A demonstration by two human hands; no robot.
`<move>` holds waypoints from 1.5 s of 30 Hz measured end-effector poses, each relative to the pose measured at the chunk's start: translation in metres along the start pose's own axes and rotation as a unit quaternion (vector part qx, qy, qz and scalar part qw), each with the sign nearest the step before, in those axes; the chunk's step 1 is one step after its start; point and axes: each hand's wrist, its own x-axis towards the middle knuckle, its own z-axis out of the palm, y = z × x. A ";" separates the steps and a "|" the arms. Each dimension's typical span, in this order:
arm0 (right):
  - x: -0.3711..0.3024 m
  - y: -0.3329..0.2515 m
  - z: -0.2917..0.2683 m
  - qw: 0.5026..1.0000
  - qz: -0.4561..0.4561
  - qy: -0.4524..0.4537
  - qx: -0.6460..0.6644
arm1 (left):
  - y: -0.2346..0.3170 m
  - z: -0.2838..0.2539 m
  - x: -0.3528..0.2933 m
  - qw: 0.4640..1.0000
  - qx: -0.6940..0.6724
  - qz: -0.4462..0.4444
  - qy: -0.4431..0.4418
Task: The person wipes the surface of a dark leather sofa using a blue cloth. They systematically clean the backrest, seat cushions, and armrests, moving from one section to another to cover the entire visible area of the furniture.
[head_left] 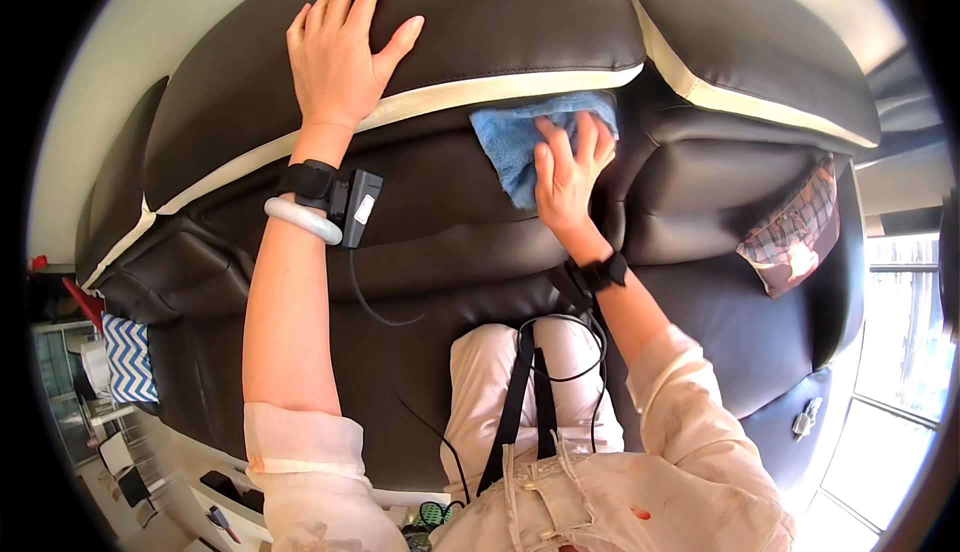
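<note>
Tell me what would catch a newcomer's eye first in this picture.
The blue cloth stands out, pressed by the right hand against the back of the dark brown sofa at centre. Upper left, the left hand lies flat on the sofa's top. A plaid cushion sits at right.

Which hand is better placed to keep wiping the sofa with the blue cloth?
Probably the right hand: it lies flat on the blue cloth, pressing it against the dark sofa. The left hand is spread bare on the sofa's top, apart from the cloth, and looks to be bracing.
</note>
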 end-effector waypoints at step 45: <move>-0.102 0.077 0.019 0.945 -0.276 -0.171 0.046 | 0.026 -0.013 0.004 0.999 -0.011 -0.029 -0.044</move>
